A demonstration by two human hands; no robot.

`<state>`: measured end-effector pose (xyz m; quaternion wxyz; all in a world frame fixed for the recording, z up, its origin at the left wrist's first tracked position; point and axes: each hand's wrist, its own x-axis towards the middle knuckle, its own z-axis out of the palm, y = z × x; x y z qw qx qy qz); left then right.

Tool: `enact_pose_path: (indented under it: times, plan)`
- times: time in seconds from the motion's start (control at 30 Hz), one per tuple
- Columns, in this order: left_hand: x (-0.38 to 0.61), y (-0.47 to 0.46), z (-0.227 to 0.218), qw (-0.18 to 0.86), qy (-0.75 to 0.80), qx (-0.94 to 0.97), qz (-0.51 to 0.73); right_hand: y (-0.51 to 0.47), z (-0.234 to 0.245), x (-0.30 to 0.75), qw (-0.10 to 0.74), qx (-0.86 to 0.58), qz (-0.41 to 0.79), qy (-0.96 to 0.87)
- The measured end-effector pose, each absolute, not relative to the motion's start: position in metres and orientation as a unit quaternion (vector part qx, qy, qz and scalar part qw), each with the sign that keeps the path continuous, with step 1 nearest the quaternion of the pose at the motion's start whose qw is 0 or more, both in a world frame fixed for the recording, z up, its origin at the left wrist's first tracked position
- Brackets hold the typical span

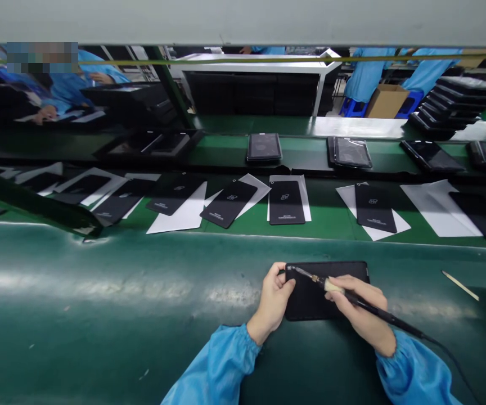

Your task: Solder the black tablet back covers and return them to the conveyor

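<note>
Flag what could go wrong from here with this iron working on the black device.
The soldering iron has its tip at the corner of the black device, right beside the left hand, so a slip could burn the hand or mark the device. The cable trails away past the right hand and might snag, tugging the tip off its spot.

Black panel partly hidden, belt panels' print too small
</note>
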<state>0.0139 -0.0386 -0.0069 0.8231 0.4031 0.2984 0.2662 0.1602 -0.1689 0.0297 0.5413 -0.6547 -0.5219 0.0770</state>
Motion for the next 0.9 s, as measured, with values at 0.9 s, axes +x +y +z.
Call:
enact_pose_path:
  times: [0.9]
  plan:
    - [0.014, -0.038, -0.006, 0.825, 0.292, 0.403, 0.268, -0.165, 0.019, 0.136, 0.531, -0.673, -0.027, -0.515]
